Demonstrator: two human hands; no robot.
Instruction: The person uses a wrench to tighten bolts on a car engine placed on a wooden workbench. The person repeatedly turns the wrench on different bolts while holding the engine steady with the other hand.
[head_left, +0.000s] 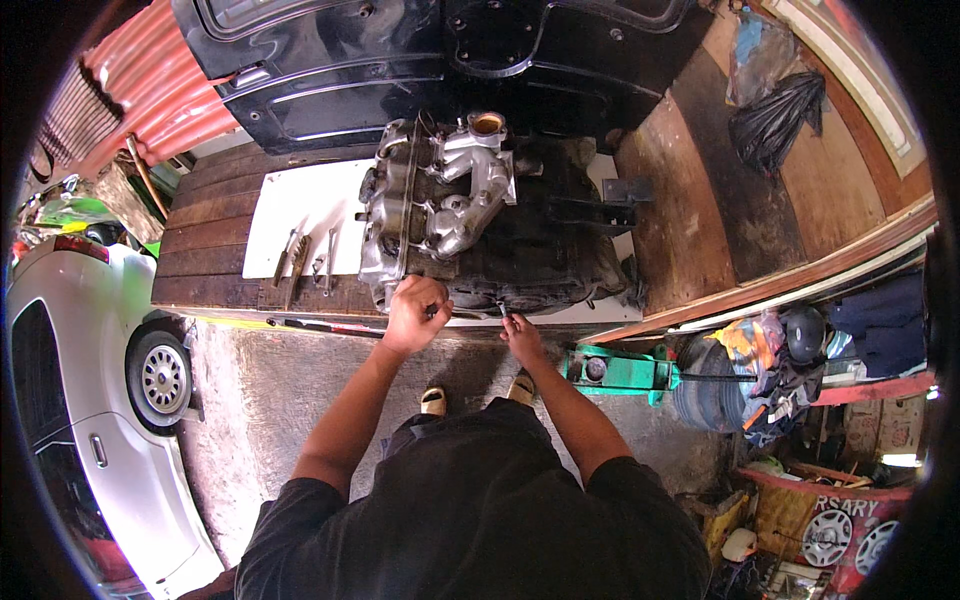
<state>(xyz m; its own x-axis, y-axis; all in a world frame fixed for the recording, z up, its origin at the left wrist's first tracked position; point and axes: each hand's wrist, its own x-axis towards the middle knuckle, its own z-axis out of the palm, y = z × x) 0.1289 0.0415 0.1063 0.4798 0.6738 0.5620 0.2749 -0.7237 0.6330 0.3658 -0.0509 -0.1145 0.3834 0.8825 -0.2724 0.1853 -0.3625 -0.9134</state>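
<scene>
The left hand is curled shut around a tool handle at the near edge of the car engine, while the right hand pinches a small metal part just to its right, likely steadying it. What both grip is too small to identify. The engine rests on a white board over the wooden platform, with loose wrenches lying to its left.

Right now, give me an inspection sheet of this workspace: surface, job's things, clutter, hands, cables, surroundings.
Surface: wooden platform with a white sheet on it, above a concrete floor.
Job's things: engine block with a silver manifold on top, lying on the platform.
Clutter: hand tools on the white sheet; black bag on the boards at right.
Hands: left hand closed at the engine's near edge; right hand at the same edge, pinching a small tool, too small to identify.
Cables: nothing seen.
Surroundings: white car at left, green jack at right, dark vehicle panel beyond.
</scene>
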